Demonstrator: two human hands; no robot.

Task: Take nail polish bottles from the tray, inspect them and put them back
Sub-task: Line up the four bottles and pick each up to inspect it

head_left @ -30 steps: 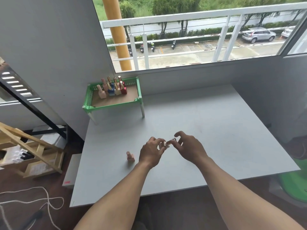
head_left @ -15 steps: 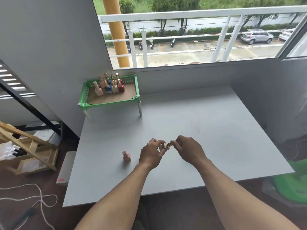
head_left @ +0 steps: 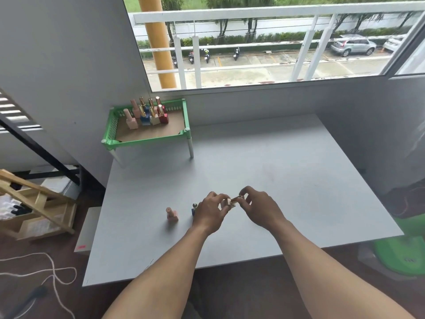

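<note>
I watch both hands pinch one small nail polish bottle [head_left: 231,202] low over the grey table [head_left: 287,180]: left hand [head_left: 212,211] closed on its pale body, right hand [head_left: 259,209] closed on the gold cap. The bottle lies nearly level, long axis running left to right, cap toward the right hand. Risk, as I judge it: a slipped pinch drops it, or the left wrist topples the blue bottle [head_left: 194,209] just beside it; the pink bottle [head_left: 172,214] stands farther left.

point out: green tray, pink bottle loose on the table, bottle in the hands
green tray [head_left: 147,141]: head view, front rim.
pink bottle [head_left: 172,214]: head view, its body, standing on the table.
held bottle [head_left: 232,202]: head view, visible part between both hands.
</note>
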